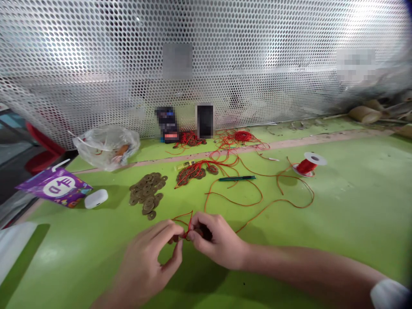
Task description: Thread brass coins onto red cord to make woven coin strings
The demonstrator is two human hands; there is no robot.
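Observation:
My left hand [151, 249] and my right hand [220, 242] meet low in the middle of the head view. Both pinch a thin red cord [191, 218] between thumb and fingertips, and a small knot or loop of it shows between them. Something brownish is partly hidden under the fingers; I cannot tell what. Beyond my left hand lies a loose pile of round, brass-coloured coins with holes [146, 191]. Farther back, more coins tied with red cord [193, 171] form a bunch. A long strand of red cord [273, 205] curves over the table to the right.
On the green table [322, 231] are a red cord spool [308, 165], a dark green pen-like tool [236, 178], a yellow lighter [184, 165], a white case [96, 198], a purple packet [61, 186] and a clear plastic bag [106, 148]. A perforated metal screen [244, 51] stands behind.

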